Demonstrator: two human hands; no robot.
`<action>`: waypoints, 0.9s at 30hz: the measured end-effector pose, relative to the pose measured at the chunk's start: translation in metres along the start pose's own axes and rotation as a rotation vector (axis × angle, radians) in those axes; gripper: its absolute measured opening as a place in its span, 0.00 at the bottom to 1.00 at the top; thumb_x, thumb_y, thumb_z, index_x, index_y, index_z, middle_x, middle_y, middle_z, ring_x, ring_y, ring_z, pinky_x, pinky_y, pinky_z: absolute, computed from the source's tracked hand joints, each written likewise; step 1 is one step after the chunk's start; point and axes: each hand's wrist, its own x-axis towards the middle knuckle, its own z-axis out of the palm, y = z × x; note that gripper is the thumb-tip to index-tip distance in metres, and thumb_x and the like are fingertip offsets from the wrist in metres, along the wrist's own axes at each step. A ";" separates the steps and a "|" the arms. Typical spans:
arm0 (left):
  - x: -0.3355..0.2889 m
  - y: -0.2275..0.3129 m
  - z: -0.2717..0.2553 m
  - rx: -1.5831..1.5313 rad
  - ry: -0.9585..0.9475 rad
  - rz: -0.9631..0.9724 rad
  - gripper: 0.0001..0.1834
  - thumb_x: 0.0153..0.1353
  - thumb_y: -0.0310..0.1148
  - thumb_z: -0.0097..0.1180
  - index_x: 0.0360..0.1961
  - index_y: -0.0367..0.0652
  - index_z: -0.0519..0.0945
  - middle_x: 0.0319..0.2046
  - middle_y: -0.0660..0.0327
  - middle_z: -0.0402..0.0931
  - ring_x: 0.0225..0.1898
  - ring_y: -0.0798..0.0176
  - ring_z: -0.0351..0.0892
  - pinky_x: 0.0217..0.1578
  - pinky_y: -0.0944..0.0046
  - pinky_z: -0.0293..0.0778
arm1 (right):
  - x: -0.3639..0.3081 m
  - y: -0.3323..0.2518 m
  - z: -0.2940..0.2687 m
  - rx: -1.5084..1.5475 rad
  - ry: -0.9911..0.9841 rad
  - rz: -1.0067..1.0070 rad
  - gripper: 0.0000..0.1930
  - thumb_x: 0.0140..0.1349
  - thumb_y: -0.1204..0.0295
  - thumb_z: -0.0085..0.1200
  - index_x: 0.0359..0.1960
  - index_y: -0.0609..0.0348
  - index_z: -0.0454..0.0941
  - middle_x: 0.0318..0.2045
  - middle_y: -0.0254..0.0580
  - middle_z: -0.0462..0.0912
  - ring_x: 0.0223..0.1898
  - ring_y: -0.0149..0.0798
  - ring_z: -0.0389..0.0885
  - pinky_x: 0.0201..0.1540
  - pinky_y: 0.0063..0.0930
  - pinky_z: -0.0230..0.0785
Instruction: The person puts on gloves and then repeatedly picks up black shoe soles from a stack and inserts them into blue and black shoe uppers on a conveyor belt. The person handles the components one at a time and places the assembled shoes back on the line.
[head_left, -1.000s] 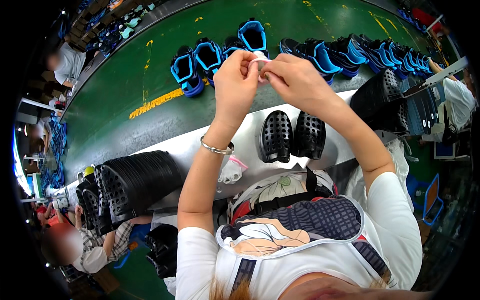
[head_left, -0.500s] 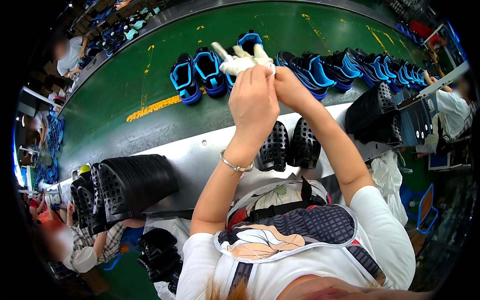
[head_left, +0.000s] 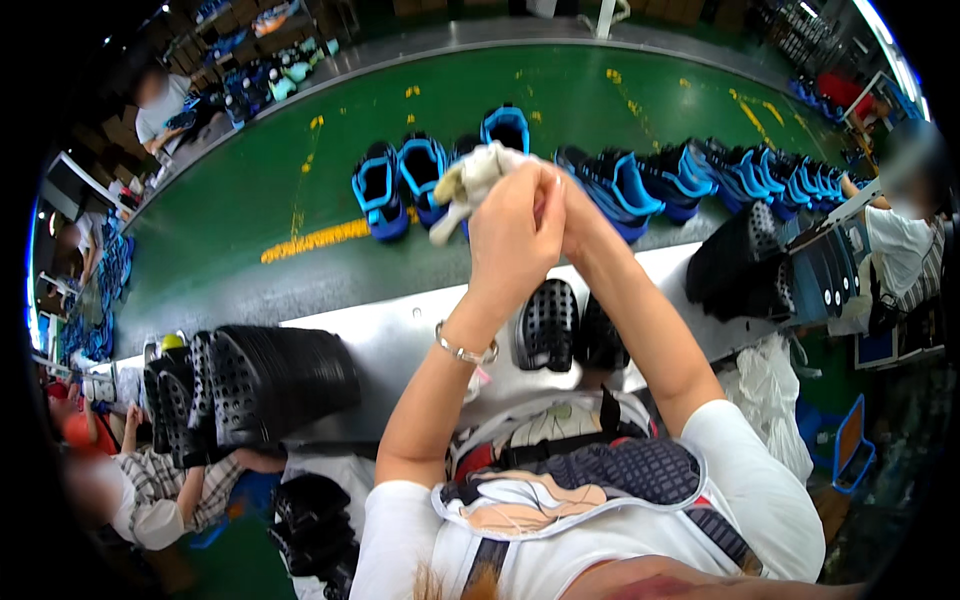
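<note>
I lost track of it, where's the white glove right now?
In the head view the white glove is upper centre, gripped by both raised hands, left hand and right hand, before the blue shoes on the green belt.

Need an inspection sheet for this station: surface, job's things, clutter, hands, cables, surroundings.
Surface: pale metal ledge along a green conveyor belt with yellow marks.
Job's things: whitish glove held up over the belt between both hands; two black perforated soles on the ledge below the arms.
Clutter: stack of black soles at the left, another stack at the right, white bag hanging by the ledge.
Hands: left hand closed on the glove, bracelet on its wrist; right hand pressed against it, fingers mostly hidden.
Cables: nothing seen.
Surroundings: row of blue and black shoes on the belt; other people working at the left and right edges.
</note>
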 end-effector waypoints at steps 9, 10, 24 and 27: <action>-0.007 0.020 0.000 -0.178 -0.135 0.088 0.04 0.60 0.24 0.57 0.35 0.35 0.76 0.26 0.58 0.72 0.26 0.66 0.69 0.28 0.69 0.66 | 0.019 -0.030 0.016 -0.209 0.219 -0.022 0.19 0.63 0.61 0.55 0.45 0.67 0.77 0.28 0.51 0.79 0.30 0.44 0.80 0.32 0.30 0.71; -0.006 0.024 -0.001 -0.170 -0.128 0.098 0.05 0.60 0.24 0.58 0.35 0.35 0.76 0.26 0.58 0.73 0.27 0.66 0.69 0.29 0.68 0.66 | 0.016 -0.035 0.018 -0.195 0.190 -0.017 0.23 0.64 0.56 0.53 0.45 0.68 0.77 0.28 0.48 0.77 0.30 0.43 0.79 0.32 0.30 0.71; -0.028 -0.002 -0.001 -0.292 -0.095 -0.034 0.07 0.63 0.28 0.58 0.32 0.34 0.76 0.27 0.62 0.75 0.32 0.71 0.71 0.37 0.70 0.68 | 0.008 -0.045 0.032 0.387 -0.128 0.060 0.23 0.66 0.48 0.47 0.52 0.50 0.73 0.24 0.37 0.74 0.33 0.36 0.77 0.31 0.26 0.70; -0.025 -0.011 0.005 -0.311 -0.148 -0.025 0.08 0.66 0.30 0.56 0.33 0.35 0.76 0.26 0.66 0.73 0.31 0.75 0.69 0.33 0.74 0.66 | 0.007 -0.044 0.019 0.281 -0.036 -0.069 0.21 0.66 0.56 0.51 0.58 0.44 0.67 0.25 0.35 0.72 0.50 0.48 0.79 0.36 0.34 0.73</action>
